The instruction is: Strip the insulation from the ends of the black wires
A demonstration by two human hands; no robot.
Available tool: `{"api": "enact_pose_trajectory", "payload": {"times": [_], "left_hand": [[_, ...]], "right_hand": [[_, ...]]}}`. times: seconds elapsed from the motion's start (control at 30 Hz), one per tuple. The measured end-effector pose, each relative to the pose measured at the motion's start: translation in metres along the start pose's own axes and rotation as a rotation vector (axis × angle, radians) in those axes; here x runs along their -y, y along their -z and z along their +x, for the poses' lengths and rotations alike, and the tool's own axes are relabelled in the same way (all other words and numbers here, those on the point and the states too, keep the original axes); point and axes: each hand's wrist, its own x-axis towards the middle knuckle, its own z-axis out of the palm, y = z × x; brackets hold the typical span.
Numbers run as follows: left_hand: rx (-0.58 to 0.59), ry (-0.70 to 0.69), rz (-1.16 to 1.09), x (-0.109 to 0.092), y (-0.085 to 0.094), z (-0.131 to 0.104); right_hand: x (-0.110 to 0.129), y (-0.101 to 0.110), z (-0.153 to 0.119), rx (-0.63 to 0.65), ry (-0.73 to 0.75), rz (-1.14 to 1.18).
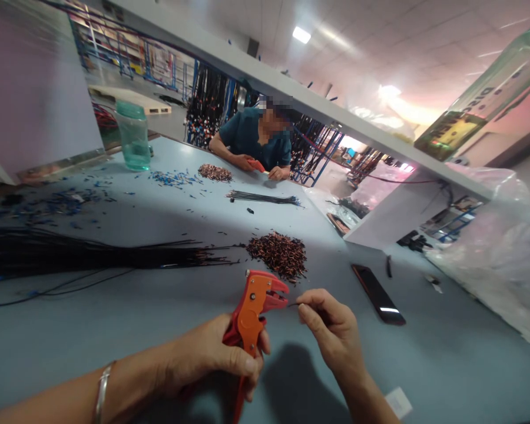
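My left hand (238, 356) is wrapped round the handles of an orange and red wire stripper (251, 309), its jaws pointing right. Close to those jaws, my right hand (331, 327) pinches a thin dark wire (293, 304) between thumb and forefinger. The wire's end reaches toward the jaws; whether it sits between them I cannot tell. Just beyond the tool lies a heap of short copper and black wire offcuts (278, 254). A long bundle of black wires (92, 253) stretches in from the left, its ends close to the heap.
Across the table (181, 206) a person (258, 141) holds a red tool. Before them lie another wire bundle (265, 198) and a small offcut heap (215, 172). Blue scraps (62, 200) and a green bottle (132, 138) are left; a phone (377, 293) and clear plastic (486, 253) right.
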Motion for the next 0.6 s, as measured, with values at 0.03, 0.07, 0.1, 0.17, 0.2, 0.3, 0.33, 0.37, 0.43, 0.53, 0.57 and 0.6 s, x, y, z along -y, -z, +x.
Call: {"api": "enact_pose_trajectory", "payload": {"times": [0.03, 0.07, 0.1, 0.17, 0.2, 0.3, 0.33, 0.37, 0.43, 0.53, 0.57, 0.6], "left_hand": [[0.009, 0.007, 0.0, 0.0, 0.0, 0.0], [0.02, 0.016, 0.002, 0.0, 0.0, 0.0], [0.028, 0.026, 0.001, 0.0, 0.0, 0.0], [0.03, 0.044, -0.001, -0.001, -0.001, 0.0], [0.029, 0.052, -0.002, -0.002, -0.002, -0.001], [0.03, 0.07, -0.008, -0.004, -0.005, -0.001], [0.031, 0.071, -0.008, -0.004, -0.006, -0.001], [0.03, 0.07, -0.009, -0.004, -0.006, -0.002], [0.031, 0.061, -0.005, -0.004, -0.006, -0.002], [0.027, 0.054, 0.001, -0.003, -0.005, -0.002], [0.023, 0.055, 0.005, -0.002, -0.005, -0.001], [0.021, 0.057, 0.007, -0.002, -0.005, -0.001]], "right_hand": [[0.0, -0.001, 0.0, 0.004, 0.005, -0.001], [0.0, -0.001, 0.0, 0.005, 0.008, 0.0], [0.0, -0.002, -0.001, 0.005, 0.01, 0.001], [0.001, -0.005, -0.001, 0.008, 0.013, 0.005], [0.001, -0.006, -0.001, 0.011, 0.015, 0.006], [0.002, -0.009, -0.002, 0.015, 0.031, 0.003], [0.003, -0.01, -0.002, 0.013, 0.034, 0.003], [0.003, -0.01, -0.002, 0.007, 0.036, 0.002], [0.003, -0.011, -0.003, -0.016, 0.037, -0.005], [0.004, -0.012, -0.004, -0.047, 0.052, -0.048], [0.005, -0.012, -0.004, -0.051, 0.063, -0.07], [0.005, -0.012, -0.005, -0.053, 0.077, -0.093]]}}
